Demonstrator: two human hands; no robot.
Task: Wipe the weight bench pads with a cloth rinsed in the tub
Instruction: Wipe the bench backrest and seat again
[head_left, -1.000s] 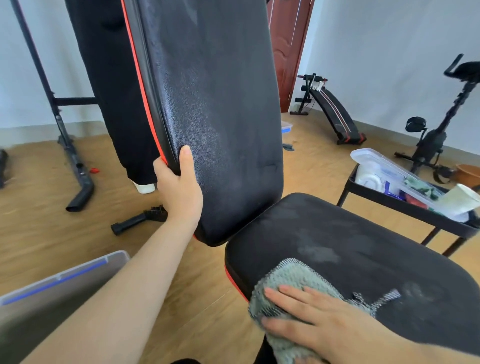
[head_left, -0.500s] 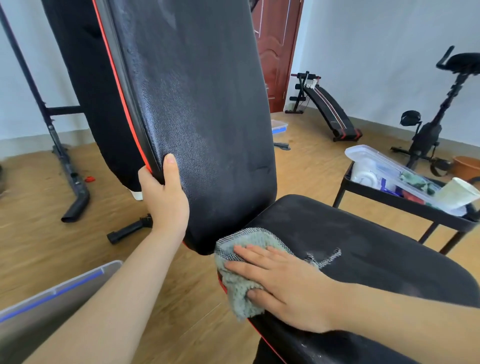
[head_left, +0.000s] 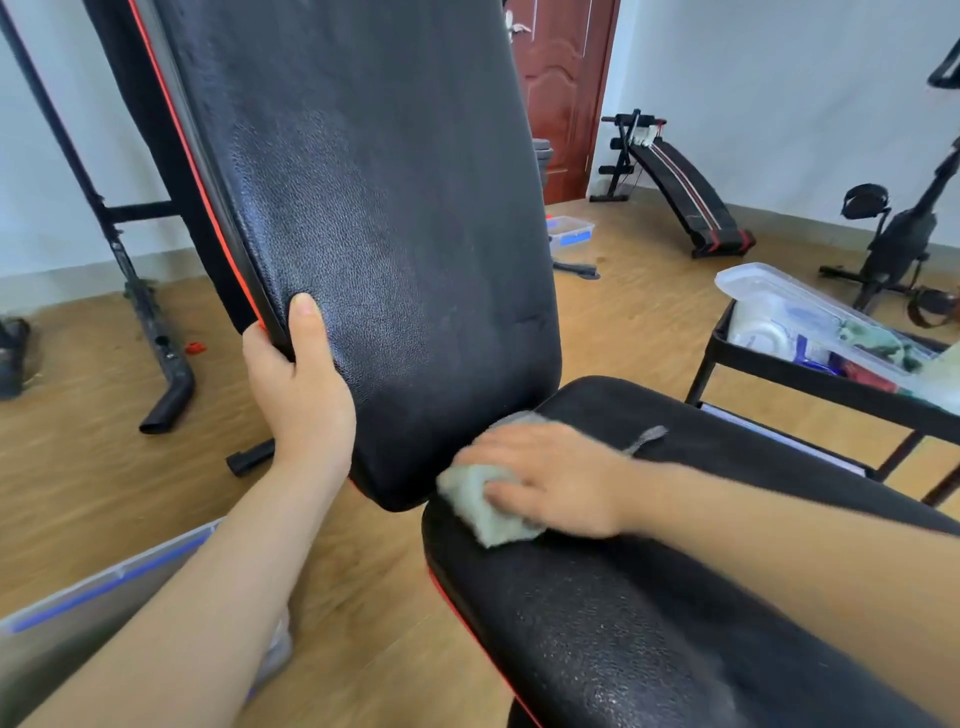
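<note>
The right hand (head_left: 550, 480) has slid the crumpled grey-green cloth (head_left: 480, 501) up the black padded seat surface (head_left: 623, 623) to its top edge; its fingers lie flat, pressing the cloth beneath them; the left hand (head_left: 298, 384) still grips the upright black backrest pad with red piping (head_left: 374, 208); the seat's near stretch looks covered, so the backrest probably comes next.

there is one view only, a wide-angle camera worn on the head. it looks forward and down, very near to the black padded vinyl seat of the bench (head_left: 649, 597) (edges bend a little), and far walls show behind.
</note>
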